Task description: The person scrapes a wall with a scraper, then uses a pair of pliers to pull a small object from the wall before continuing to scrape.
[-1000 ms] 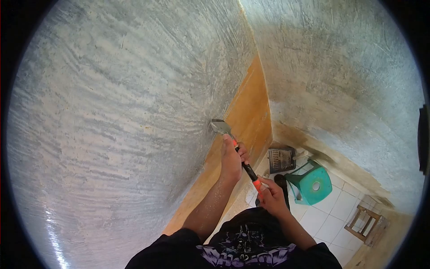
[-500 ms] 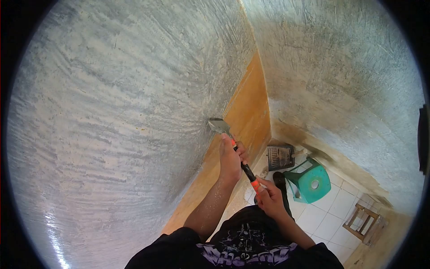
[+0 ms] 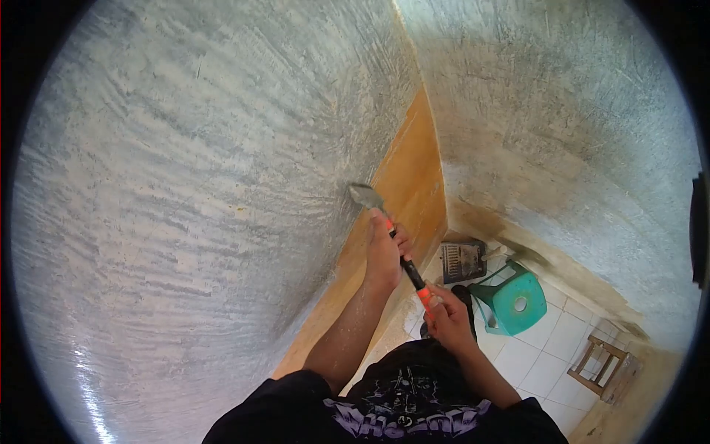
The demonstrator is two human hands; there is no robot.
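A long-handled scraper (image 3: pixel 410 271) with a black and orange handle is held in both my hands. My left hand (image 3: pixel 384 250) wraps the handle close below the metal blade (image 3: pixel 365 195). Lower down, my right hand (image 3: pixel 448 316) grips the orange end of the handle. The blade lies against the grey, rough-scraped wall (image 3: pixel 222 192), at the edge of the orange-yellow painted strip (image 3: pixel 418 163). Pale dust specks my left forearm.
A green plastic stool (image 3: pixel 518 302) stands on the white tiled floor (image 3: pixel 538 376). Beside it, near the corner, lies a dark slotted tray (image 3: pixel 464 261). A small wooden frame (image 3: pixel 599 364) is at the lower right. Another scraped wall (image 3: pixel 547 111) rises on the right.
The scraper blade has shifted slightly up and to the right along the wall, and both my hands have moved with the handle, still gripping it.
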